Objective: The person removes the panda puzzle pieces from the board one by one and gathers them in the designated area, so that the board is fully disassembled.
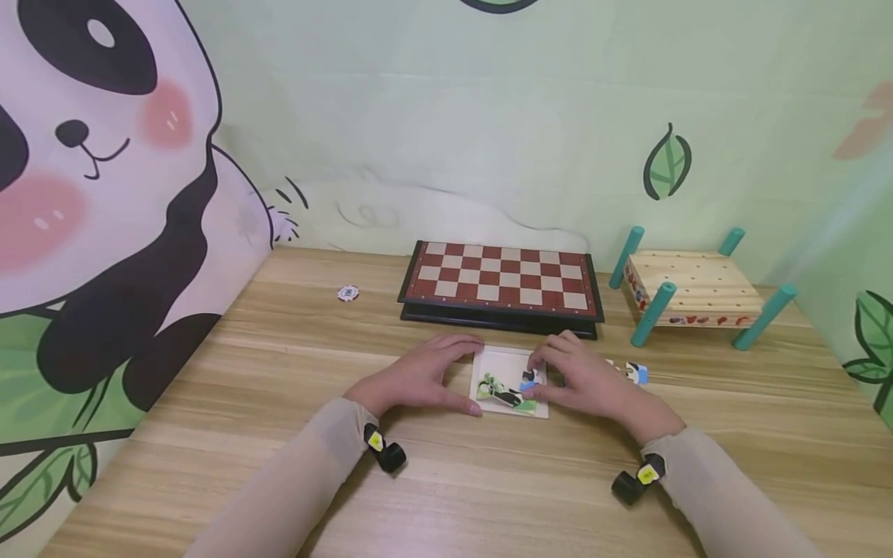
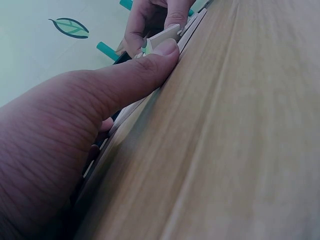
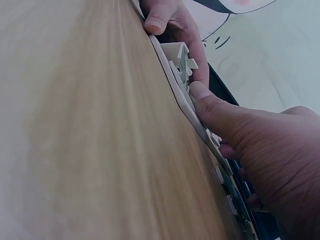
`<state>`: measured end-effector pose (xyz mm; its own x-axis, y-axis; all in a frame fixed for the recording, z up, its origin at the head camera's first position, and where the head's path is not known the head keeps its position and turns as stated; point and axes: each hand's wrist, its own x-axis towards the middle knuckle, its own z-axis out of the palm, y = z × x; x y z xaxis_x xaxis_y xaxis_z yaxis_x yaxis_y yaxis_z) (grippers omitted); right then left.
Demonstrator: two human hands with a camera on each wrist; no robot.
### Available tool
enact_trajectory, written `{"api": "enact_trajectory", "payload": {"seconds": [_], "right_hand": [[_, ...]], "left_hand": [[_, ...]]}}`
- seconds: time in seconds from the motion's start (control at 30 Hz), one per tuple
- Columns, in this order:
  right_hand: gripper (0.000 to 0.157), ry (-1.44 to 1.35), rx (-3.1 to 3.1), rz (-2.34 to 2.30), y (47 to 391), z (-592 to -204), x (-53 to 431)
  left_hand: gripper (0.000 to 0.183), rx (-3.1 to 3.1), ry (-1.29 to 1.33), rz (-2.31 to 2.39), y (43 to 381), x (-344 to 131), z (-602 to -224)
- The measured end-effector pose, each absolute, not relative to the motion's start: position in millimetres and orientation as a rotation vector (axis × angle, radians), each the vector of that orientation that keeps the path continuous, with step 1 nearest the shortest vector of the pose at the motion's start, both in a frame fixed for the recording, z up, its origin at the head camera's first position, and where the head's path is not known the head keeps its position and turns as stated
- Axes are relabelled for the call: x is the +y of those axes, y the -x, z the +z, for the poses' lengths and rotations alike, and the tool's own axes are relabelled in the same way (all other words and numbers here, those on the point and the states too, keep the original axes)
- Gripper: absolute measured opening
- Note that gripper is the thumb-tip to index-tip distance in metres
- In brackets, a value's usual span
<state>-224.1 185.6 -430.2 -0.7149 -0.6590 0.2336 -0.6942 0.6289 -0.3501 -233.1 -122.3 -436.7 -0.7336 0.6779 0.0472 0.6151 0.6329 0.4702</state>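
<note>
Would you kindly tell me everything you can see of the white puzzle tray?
The tray is a thin, pale rectangle, perhaps wood, with a low rim, lying flat on the table. Puzzle pieces lie in its near part, at least one tilted up. The left hand touches its left end; the right hand is over its right side.

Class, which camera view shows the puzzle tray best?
The head view, which looks down on the puzzle tray and shows its floor. The left wrist view shows its edge partly hidden by the left hand; the right wrist view, a longer stretch of edge.
</note>
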Motion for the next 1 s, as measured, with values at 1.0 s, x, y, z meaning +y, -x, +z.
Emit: {"api": "enact_trajectory", "payload": {"seconds": [1.0], "right_hand": [[0.026,-1.227,-2.648,0.909,216.8,-432.9,180.7]], "left_hand": [[0.103,2.709,-1.089,0.724,233.4,-122.7,-436.7]]}}
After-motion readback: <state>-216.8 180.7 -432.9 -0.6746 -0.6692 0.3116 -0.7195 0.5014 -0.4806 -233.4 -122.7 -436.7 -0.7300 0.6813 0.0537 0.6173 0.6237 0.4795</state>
